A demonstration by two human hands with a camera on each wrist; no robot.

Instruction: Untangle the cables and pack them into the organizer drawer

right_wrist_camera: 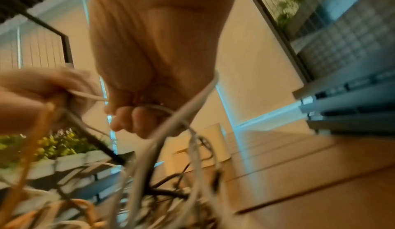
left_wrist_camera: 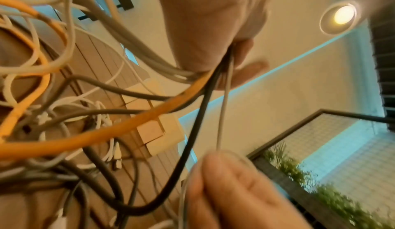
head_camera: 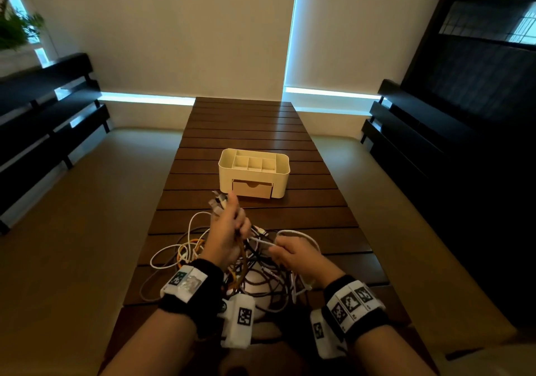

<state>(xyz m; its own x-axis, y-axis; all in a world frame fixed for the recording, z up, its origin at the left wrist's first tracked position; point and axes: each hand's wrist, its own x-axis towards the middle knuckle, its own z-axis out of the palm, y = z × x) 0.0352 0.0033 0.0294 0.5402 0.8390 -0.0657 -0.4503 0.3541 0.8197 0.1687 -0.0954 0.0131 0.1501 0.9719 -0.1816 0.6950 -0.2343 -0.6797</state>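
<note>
On the near end of the slatted wooden table [head_camera: 261,132] the cable tangle [head_camera: 255,271] is basically still one big knot, so we're early on. The left hand [head_camera: 229,230] is fisted around a bunch of connector ends [head_camera: 217,200] held up above the pile, and the right hand [head_camera: 293,252] pinches a single white cable [head_camera: 262,241] strung between the two. Nothing looks packed: the cream organizer [head_camera: 254,172] sits further back with its drawer [head_camera: 252,189] closed, so pretty much all the sorting and stowing is left.

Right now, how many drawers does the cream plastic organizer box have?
1. The drawer sits low in the front face of the cream plastic organizer box, facing the person. The box's other sides are hidden.
</note>
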